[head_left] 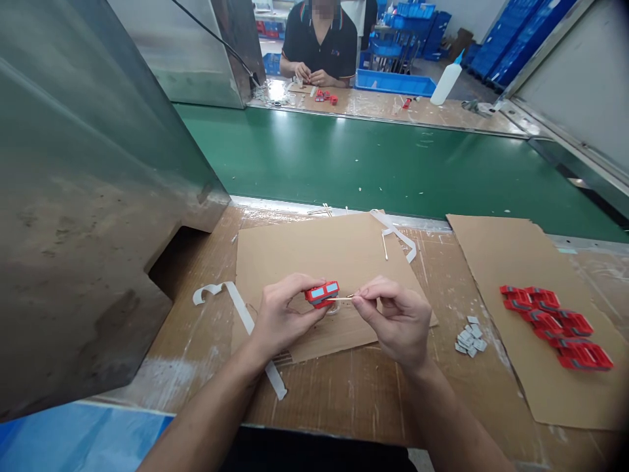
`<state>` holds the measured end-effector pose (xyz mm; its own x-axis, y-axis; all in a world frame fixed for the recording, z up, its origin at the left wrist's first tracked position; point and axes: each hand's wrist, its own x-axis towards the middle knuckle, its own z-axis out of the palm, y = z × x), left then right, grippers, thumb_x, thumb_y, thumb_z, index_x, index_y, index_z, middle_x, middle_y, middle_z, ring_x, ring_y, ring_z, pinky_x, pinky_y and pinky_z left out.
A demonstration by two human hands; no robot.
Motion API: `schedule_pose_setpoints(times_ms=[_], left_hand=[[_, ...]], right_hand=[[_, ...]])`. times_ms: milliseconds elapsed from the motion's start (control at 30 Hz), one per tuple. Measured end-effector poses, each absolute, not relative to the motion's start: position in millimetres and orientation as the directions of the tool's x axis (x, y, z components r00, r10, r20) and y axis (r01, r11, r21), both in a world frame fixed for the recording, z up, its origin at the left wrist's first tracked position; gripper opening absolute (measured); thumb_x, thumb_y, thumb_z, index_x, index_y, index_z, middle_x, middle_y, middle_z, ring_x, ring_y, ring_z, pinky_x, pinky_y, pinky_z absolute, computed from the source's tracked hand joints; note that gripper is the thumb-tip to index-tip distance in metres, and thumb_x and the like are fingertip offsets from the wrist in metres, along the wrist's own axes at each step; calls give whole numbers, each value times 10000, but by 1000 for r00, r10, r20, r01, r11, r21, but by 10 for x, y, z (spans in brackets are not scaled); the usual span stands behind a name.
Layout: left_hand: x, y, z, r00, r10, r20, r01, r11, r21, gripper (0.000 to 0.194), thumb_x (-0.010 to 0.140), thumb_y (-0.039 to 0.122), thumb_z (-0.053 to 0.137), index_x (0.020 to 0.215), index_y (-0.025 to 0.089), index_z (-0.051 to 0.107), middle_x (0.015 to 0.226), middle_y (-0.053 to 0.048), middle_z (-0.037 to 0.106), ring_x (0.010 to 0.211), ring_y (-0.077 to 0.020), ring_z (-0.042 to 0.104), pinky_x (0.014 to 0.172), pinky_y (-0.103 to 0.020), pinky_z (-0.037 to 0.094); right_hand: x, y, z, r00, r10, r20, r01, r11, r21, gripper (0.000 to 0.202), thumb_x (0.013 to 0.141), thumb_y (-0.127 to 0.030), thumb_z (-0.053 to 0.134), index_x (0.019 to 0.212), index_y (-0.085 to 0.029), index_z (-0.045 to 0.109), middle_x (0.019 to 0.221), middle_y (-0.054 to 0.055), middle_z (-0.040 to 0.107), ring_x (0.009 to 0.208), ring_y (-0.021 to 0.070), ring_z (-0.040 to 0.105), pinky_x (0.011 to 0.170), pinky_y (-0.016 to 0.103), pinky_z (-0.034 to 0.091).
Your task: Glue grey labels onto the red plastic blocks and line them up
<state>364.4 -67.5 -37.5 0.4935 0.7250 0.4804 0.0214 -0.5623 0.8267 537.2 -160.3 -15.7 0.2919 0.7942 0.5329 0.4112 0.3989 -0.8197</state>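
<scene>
My left hand (282,314) grips a small red plastic part (322,294) between thumb and fingers. Two pale bluish rectangles show on its upper face, and a grey strip runs along its side. Pinched in my right hand (396,318) is a thin cotton swab (340,299), whose far end meets or nearly meets the part's lower edge. Both hands are over a sheet of cardboard (304,249). Below the part, a small clear round thing (334,308) is partly hidden. A loose cotton swab (385,246) lies near the sheet's far right corner.
Right of my hand is a pile of small grey squares (470,337). Several red parts (545,318) lie on another cardboard sheet (555,406). White tape strips (238,303) cross the bench. A metal housing (98,216) stands left. Beyond the green belt (314,151), a person (320,46) works.
</scene>
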Motion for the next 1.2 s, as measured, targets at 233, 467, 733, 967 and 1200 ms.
schedule_pose_setpoints(times_ms=[233, 467, 733, 967, 1200], left_hand=[[3589, -596, -396, 410, 780, 472, 87, -549, 831, 224, 770, 201, 824, 986, 213, 769, 941, -59, 809, 811, -217, 744, 757, -320, 572], [3558, -531, -458, 380, 800, 465, 128, -543, 830, 249, 775, 194, 819, 1017, 225, 775, 977, -49, 801, 850, -212, 727, 815, -315, 564], [3493, -517, -566, 328, 895, 303, 68, -343, 937, 438, 794, 293, 834, 1213, 251, 715, 1113, -42, 775, 975, -215, 729, 983, -316, 554], [3565, -649, -371, 284, 942, 177, -19, -179, 984, 459, 785, 359, 842, 1215, 257, 718, 1087, -27, 787, 1005, -218, 739, 1038, -312, 570], [3576, -613, -416, 319, 921, 223, -47, -220, 974, 457, 776, 327, 854, 1201, 231, 719, 1025, -44, 799, 941, -214, 761, 944, -322, 612]], right_hand=[[5593, -1631, -79, 125, 808, 576, 494, 453, -743, 122, 892, -125, 694, 879, -246, 683, 763, 6, 725, 696, 165, 655, 613, 309, 514], [5471, -1501, -208, -278, 854, 439, 668, 500, -550, 157, 947, -137, 600, 939, -256, 702, 907, 30, 772, 812, 206, 706, 724, 336, 571], [6527, -2412, 132, 371, 754, 542, 879, -97, -467, 92, 954, -264, 626, 963, -246, 716, 918, 46, 741, 821, 217, 678, 764, 371, 554], [6908, -3149, -247, 308, 936, 171, 934, -263, -241, 192, 935, -251, 630, 1077, -295, 752, 1125, 80, 711, 1019, 268, 658, 824, 424, 593], [6940, -3106, -337, 257, 942, 217, 941, -193, -280, 163, 964, -241, 588, 929, -260, 745, 1031, 85, 722, 950, 266, 655, 815, 437, 585]])
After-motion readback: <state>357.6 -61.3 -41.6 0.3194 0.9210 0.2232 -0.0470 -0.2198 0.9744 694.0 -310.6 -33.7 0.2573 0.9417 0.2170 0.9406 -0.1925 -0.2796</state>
